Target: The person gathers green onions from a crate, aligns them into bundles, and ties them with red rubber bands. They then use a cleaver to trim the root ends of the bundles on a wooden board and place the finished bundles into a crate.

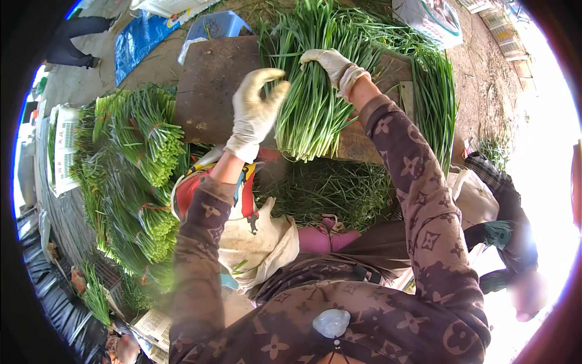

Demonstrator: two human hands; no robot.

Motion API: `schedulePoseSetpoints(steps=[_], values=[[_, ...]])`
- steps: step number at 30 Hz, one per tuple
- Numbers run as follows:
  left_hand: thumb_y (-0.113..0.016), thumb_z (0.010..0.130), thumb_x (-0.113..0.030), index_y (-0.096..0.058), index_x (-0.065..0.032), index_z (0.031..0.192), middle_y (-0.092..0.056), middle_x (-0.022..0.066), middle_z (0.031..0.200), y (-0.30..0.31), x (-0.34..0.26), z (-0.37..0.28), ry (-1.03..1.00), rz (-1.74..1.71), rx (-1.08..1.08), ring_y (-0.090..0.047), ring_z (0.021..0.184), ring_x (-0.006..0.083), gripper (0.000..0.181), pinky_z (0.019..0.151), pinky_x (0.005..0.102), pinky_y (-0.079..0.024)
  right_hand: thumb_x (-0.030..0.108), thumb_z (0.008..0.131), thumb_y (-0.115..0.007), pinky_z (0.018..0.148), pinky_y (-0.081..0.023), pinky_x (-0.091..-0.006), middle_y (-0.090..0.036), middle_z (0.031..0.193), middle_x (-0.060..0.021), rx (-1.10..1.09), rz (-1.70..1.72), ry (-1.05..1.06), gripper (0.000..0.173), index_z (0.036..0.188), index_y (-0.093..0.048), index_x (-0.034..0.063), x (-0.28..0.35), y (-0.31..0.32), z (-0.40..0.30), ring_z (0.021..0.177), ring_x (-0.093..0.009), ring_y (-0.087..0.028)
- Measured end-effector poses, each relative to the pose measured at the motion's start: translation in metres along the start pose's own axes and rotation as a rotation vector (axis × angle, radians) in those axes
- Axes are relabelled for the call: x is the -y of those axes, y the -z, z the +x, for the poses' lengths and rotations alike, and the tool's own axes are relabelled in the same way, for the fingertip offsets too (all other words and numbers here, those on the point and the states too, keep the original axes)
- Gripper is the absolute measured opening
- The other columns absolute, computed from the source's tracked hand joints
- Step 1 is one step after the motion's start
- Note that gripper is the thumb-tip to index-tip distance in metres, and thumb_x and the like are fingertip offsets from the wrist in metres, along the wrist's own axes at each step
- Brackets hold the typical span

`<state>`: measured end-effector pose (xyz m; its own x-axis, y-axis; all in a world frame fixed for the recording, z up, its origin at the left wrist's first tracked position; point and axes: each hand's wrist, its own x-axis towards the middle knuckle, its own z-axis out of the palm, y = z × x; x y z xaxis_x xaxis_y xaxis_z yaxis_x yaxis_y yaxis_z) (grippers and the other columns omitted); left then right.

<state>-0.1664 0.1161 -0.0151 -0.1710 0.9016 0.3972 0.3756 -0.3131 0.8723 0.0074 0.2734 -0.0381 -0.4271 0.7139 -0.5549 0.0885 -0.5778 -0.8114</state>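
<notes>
A large sheaf of garlic chives lies across the brown work board in front of me, its pale cut ends towards my lap. My right hand, in a white glove, curls its fingers around the upper leaves of this sheaf. Just left of the chives, my left hand is raised in a white glove, thumb and fingers apart with nothing between them. Beneath it shows the bare left part of the board. More loose chives hang over the board's right side.
Bundled chives with red ties are piled at my left, beside a white plastic crate. Loose trimmings lie below the board. A blue plastic stool stands beyond. Another person is at right; someone's legs show far left.
</notes>
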Motion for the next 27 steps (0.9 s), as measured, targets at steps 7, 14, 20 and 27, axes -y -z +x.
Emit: schedulePoseSetpoints(steps=[7,14,20,27], values=[[-0.067,0.093,-0.033,-0.073,-0.0241,0.114,-0.058,0.0003,0.137,-0.074,0.064,-0.010,-0.557,0.481,0.588,-0.047,0.136,0.0230,0.023,0.117,0.0496,-0.034,0.023,0.076,-0.083,0.070,-0.056,-0.0362,-0.072,0.084,-0.0156,-0.339,-0.470,0.356,0.044,0.105,-0.069,-0.0080,-0.048,0.017,0.048,0.071,-0.024,-0.067],[-0.062,0.097,-0.028,-0.071,-0.0176,0.115,-0.060,0.0050,0.138,-0.073,0.091,-0.009,-0.478,0.369,0.567,-0.047,0.138,0.0264,0.022,0.120,0.0487,-0.029,0.013,0.087,-0.069,0.065,-0.058,-0.0375,-0.073,0.090,-0.0087,-0.151,-0.976,1.056,0.026,0.112,-0.070,0.0096,-0.096,-0.012,-0.126,0.073,-0.026,-0.071],[-0.059,0.100,-0.029,-0.070,-0.0189,0.114,-0.058,0.0050,0.141,-0.077,0.095,-0.009,-0.490,0.431,0.623,-0.046,0.139,0.0268,0.021,0.120,0.0486,-0.029,0.023,0.093,-0.065,0.063,-0.056,-0.0405,-0.070,0.087,-0.0113,-0.100,-1.047,0.508,0.052,0.143,-0.051,0.0202,-0.214,-0.058,-0.162,0.073,-0.031,-0.069],[-0.056,0.101,-0.028,-0.070,-0.0176,0.116,-0.058,0.0077,0.142,-0.070,0.084,0.001,-0.503,0.498,0.685,-0.046,0.138,0.0298,0.023,0.119,0.0483,-0.030,0.020,0.090,-0.065,0.072,-0.055,-0.0426,-0.068,0.089,-0.0156,-0.146,-0.570,0.499,0.014,0.086,-0.066,0.0069,-0.261,-0.078,-0.179,0.083,-0.037,-0.068]])
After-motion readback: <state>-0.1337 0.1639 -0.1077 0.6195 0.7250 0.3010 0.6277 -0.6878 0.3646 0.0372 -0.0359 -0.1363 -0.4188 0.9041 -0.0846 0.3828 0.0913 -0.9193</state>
